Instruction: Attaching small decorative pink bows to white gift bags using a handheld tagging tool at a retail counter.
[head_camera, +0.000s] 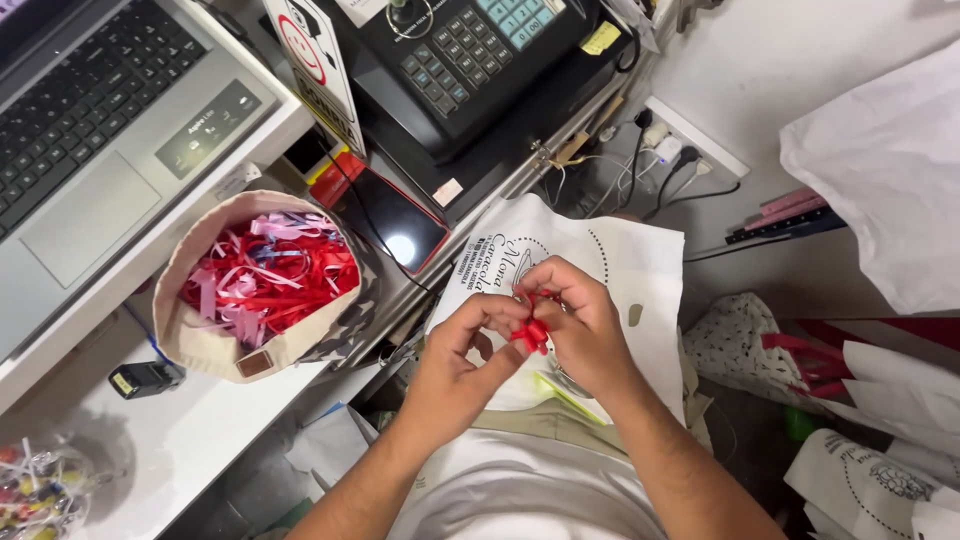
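Observation:
A small red ribbon piece (531, 330), bent into loops, is pinched between both hands above a white printed bag (640, 262) lying on my lap. My left hand (455, 365) grips it from the left with thumb and fingers. My right hand (575, 325) holds it from the right, its fingers curled over the top of the ribbon. To the left stands a beige fabric basket (205, 345) filled with several red, pink and lilac ribbon strips (270, 275).
A laptop (100, 110) sits on a white shelf at upper left. A black cash register (470, 60) is at top centre, a dark phone (395, 220) below it. White bags (885, 170) hang and lie at right. A bag of sweets (35, 490) is at bottom left.

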